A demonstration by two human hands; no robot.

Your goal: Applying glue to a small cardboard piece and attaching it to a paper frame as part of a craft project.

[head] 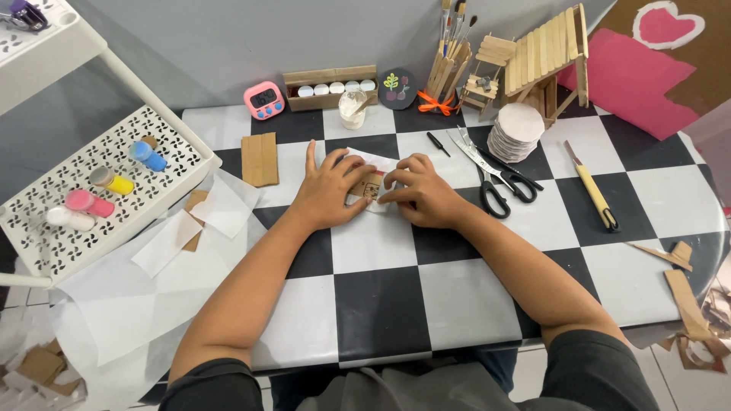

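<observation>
Both hands, left (329,190) and right (423,190), press flat a paper-wrapped cardboard piece (371,185) mid-table, scissors (495,175) near.

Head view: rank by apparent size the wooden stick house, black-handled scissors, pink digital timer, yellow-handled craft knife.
1. wooden stick house, clearly largest.
2. black-handled scissors and yellow-handled craft knife: similar length, too close to rank.
3. pink digital timer, smallest, though it sits farther from the camera.
</observation>
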